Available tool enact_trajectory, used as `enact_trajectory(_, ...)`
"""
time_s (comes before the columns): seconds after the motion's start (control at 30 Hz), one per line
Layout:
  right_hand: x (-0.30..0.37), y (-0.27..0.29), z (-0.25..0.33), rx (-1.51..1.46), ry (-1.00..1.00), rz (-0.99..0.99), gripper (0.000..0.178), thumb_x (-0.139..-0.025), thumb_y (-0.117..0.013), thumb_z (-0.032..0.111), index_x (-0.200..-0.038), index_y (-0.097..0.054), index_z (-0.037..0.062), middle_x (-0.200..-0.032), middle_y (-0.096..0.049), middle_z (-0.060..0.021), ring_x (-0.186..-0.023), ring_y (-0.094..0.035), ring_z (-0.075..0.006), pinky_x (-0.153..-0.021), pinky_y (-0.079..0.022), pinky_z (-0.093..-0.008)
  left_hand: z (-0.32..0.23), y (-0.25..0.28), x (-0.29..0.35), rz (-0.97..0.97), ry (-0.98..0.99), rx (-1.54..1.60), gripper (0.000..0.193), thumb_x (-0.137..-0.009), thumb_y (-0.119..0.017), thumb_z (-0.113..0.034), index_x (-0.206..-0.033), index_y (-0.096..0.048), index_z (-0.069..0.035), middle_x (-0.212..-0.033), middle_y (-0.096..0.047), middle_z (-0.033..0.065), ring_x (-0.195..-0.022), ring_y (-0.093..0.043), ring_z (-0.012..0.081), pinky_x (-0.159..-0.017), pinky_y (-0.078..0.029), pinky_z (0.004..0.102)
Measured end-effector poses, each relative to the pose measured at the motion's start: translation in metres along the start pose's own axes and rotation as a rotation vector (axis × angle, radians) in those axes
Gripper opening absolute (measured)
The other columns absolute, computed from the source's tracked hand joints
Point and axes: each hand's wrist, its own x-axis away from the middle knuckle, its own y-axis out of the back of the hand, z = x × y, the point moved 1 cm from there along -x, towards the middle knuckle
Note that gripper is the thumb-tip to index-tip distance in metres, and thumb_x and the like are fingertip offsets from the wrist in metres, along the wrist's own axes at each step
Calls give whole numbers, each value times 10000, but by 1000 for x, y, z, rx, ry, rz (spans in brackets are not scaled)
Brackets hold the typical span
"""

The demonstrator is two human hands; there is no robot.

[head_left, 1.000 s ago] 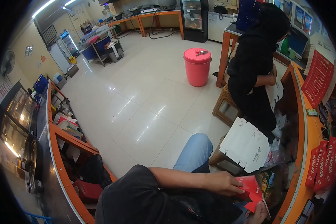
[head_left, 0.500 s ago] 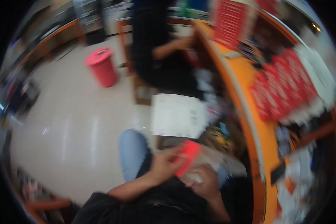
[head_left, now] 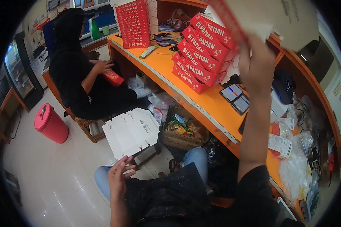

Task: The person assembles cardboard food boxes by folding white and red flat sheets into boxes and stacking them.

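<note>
High at the right, my right hand (head_left: 257, 62) grips a red cardboard box (head_left: 226, 17) with a pale inner lid, above the orange counter (head_left: 155, 68). Just left of that hand stands a leaning stack of red boxes (head_left: 204, 56) with white lettering. My left hand (head_left: 118, 177) is empty above my lap, its fingers apart. Beyond its fingertips, flat white cardboard blanks (head_left: 129, 130) lie on a low dark stool (head_left: 146, 157). The fingers of my right hand are partly hidden behind the hand.
A co-worker in black (head_left: 74, 68) sits ahead, holding a red box (head_left: 113, 78). Another tall red stack (head_left: 132, 26) stands on the counter, with two phones (head_left: 235, 98) nearer. A carton (head_left: 182, 138) sits beneath. Plastic bags (head_left: 295, 170) lie right; a pink bin (head_left: 51, 123) stands left.
My right hand has risen from my lap to above the counter with a red box. My left hand has let go of the red piece and opened. The view has swung right.
</note>
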Motion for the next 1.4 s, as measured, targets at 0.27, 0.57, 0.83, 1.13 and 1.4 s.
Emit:
enact_trajectory(0.27, -51, -95, -95, 536, -126, 431, 282, -1011, -452, 266, -1117, -626, 71, -960, -712, -227, -930, -687, -395, -918, -325, -727, 6, 12, 6, -25, 9, -96, 384, -984, -599, -208, -1272, -612, 46, -1223, -676, 182, -962, -685, 203, -738, -609, 329)
enact_trajectory(0.57, -43, -86, -85, 462, -312, 539, 407, -977, -475, 368, -1111, -647, 24, -1031, -719, -230, -1026, -686, -402, -1023, -240, -794, 28, 26, -17, -35, 83, -206, 342, -968, -635, -204, -1229, -644, 17, -1168, -697, 142, -947, -675, 194, -751, -580, 326)
enact_trajectory(0.83, -13, -29, -68, 125, -408, 14, 410, -923, -642, 404, -1135, -672, 55, -1039, -724, -154, -1016, -682, -312, -961, -446, -528, 156, 69, -178, 108, -309, -1774, 827, -723, -827, -517, -1367, -564, -71, -1409, -528, 216, -1298, -506, 367, -1006, -483, 497)
enact_trajectory(1.13, 152, 106, 48, -60, -136, 185, 251, -776, -625, -9, -1028, -619, -18, -946, -644, -162, -892, -617, -380, -882, -488, -477, 235, 143, -245, 466, 102, -1798, 618, -780, -768, -485, -1316, -619, -216, -1291, -596, 121, -1234, -553, 352, -1041, -442, 562)
enact_trajectory(1.4, 239, 104, 41, 86, -355, 530, 214, -822, -661, -34, -1030, -610, -33, -959, -625, -191, -883, -592, -371, -786, -472, -427, 219, 144, -281, 605, -87, -1531, 139, -711, -764, -229, -783, -787, -112, -772, -725, 147, -720, -701, 319, -684, -549, 419)
